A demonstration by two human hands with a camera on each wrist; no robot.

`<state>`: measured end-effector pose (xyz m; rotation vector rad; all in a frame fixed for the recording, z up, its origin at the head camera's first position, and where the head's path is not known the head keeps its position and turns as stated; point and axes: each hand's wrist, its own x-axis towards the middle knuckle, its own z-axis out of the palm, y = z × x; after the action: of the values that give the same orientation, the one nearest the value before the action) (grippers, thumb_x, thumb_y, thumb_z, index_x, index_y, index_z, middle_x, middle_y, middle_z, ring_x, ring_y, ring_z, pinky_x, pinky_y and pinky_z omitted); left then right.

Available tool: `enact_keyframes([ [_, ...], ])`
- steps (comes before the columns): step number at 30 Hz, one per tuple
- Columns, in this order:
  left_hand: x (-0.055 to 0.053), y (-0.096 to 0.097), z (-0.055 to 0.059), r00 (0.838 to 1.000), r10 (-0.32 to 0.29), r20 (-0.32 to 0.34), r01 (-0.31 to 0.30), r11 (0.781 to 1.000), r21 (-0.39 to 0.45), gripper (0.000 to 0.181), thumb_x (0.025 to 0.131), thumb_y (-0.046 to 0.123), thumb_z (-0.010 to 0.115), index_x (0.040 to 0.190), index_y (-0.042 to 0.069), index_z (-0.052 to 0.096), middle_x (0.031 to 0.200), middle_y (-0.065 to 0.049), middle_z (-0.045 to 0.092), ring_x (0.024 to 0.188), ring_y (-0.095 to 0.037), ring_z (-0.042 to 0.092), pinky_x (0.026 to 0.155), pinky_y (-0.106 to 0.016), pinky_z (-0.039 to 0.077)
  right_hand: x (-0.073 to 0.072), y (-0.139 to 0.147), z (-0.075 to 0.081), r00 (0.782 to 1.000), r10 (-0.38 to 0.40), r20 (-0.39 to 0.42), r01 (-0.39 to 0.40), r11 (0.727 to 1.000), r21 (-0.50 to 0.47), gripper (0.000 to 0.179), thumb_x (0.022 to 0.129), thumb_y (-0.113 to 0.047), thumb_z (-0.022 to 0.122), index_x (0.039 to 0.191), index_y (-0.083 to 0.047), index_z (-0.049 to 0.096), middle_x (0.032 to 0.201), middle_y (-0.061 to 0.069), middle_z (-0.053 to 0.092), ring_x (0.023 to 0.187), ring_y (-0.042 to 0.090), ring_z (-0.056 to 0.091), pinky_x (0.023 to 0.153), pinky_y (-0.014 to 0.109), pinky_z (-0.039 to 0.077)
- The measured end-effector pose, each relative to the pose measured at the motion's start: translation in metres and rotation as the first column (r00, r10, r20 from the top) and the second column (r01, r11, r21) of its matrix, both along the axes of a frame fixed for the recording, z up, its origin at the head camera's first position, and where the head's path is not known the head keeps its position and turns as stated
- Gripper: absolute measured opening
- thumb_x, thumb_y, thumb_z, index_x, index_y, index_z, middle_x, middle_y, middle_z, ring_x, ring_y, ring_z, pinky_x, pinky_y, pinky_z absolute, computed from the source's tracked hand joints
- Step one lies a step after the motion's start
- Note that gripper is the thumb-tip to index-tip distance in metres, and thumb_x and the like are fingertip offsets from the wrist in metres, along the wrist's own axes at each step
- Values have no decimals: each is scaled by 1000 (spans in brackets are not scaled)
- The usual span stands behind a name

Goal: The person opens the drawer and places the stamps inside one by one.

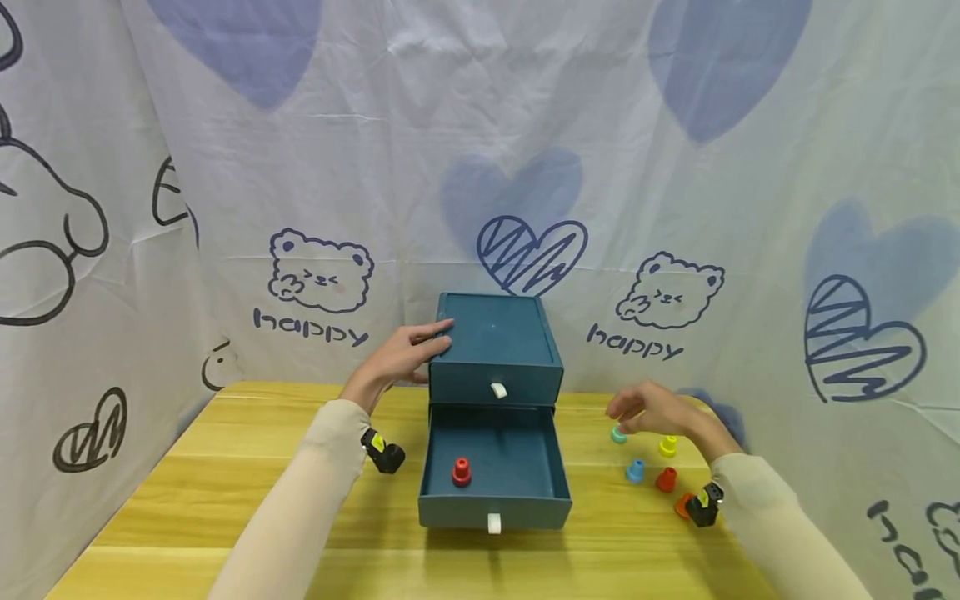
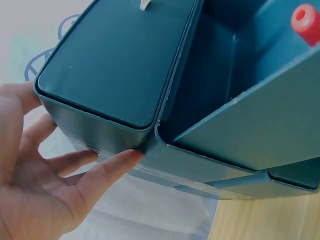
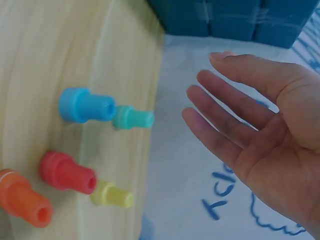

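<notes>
A dark teal drawer cabinet (image 1: 491,329) stands on the table with a lower drawer (image 1: 517,462) pulled out. Inside that drawer, toward its left side, sits a red peg-shaped piece (image 1: 461,472). My left hand (image 1: 405,354) rests against the cabinet's upper left side, its fingers spread along the side in the left wrist view. On the right, my right hand (image 1: 652,410) hovers over the loose pieces with relaxed fingers and nothing in them. Nearest below it is a mint green piece (image 1: 618,434); a blue piece (image 3: 85,105) lies close by.
Also on the table's right are a yellow piece (image 1: 667,447), another red piece (image 1: 667,478) and an orange piece (image 1: 683,505), partly hidden by the wrist camera. A printed white cloth (image 1: 420,208) hangs behind the wooden table (image 1: 225,467). White tabs mark the drawer fronts.
</notes>
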<state>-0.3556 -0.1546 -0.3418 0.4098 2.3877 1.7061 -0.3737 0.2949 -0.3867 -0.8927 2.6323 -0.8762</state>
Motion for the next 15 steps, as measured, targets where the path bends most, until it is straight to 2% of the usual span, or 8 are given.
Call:
enact_keyframes([
  [7, 0, -1, 1, 1000, 4, -1, -4, 1000, -1, 56, 108, 32, 54, 161, 24, 38, 172, -14, 23, 153, -43, 33, 107, -57, 52, -9, 12, -16, 994, -88, -60, 90, 995, 44, 26, 87, 0, 76, 112, 5, 72, 112, 22, 75, 109, 46, 69, 96, 54, 59],
  [15, 0, 0, 1, 1000, 3, 3, -3, 1000, 11, 56, 108, 32, 54, 161, 23, 39, 171, -15, 24, 153, -43, 34, 105, -56, 53, -16, 20, -25, 983, -179, -39, 180, 983, 40, 28, 87, 1, 74, 114, 7, 71, 117, 29, 72, 111, 48, 68, 97, 55, 58],
])
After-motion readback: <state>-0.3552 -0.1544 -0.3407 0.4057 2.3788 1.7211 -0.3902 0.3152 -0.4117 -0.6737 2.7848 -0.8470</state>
